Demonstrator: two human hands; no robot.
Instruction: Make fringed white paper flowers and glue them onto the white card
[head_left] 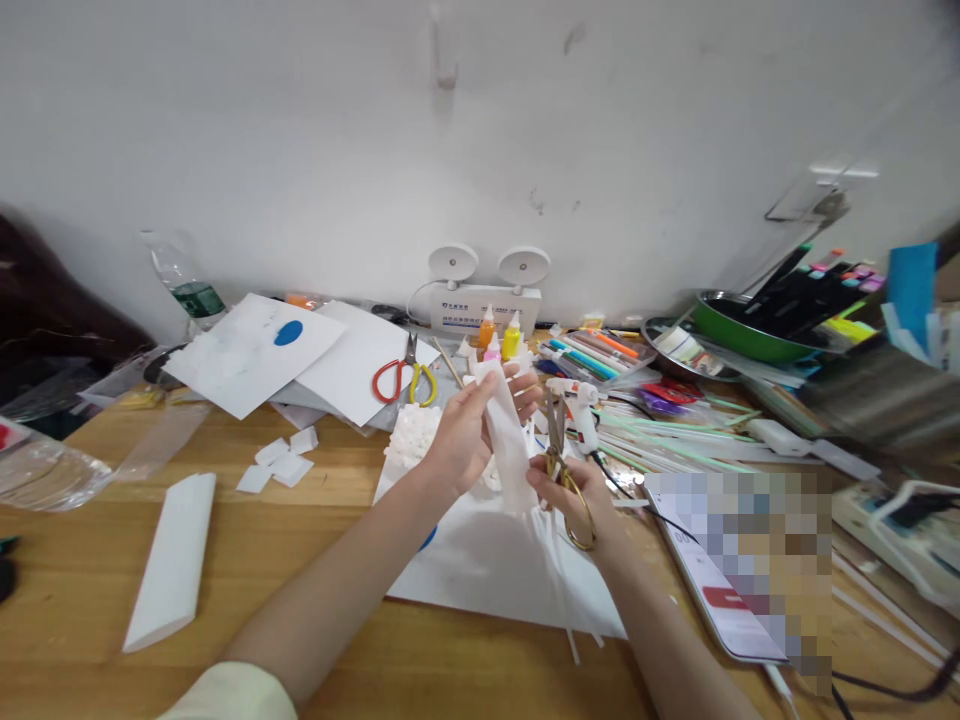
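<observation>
My left hand point(469, 430) grips a long white strip point(510, 440) near its upper end, the thumb lying on its face. The strip hangs down to the right, its lower end close to my right hand point(574, 495). Gold-handled scissors point(556, 455) are held in my right hand, their blades pointing up and slightly apart. Below both hands lies a white sheet point(480, 570) with white crumpled pieces point(412, 435) on its upper left part and a partly hidden blue spot. Thin white strips point(559, 580) trail over the sheet beneath my right hand.
Left: a folded white piece point(172, 560), small white squares point(289, 468) and papers point(255, 355). Behind: red-and-yellow-handled cutters point(405, 378), paint bottles point(511, 338) and a glue gun point(581, 408). Right: a phone point(720, 570), thin sticks point(675, 440) and a green bowl point(750, 335) of markers.
</observation>
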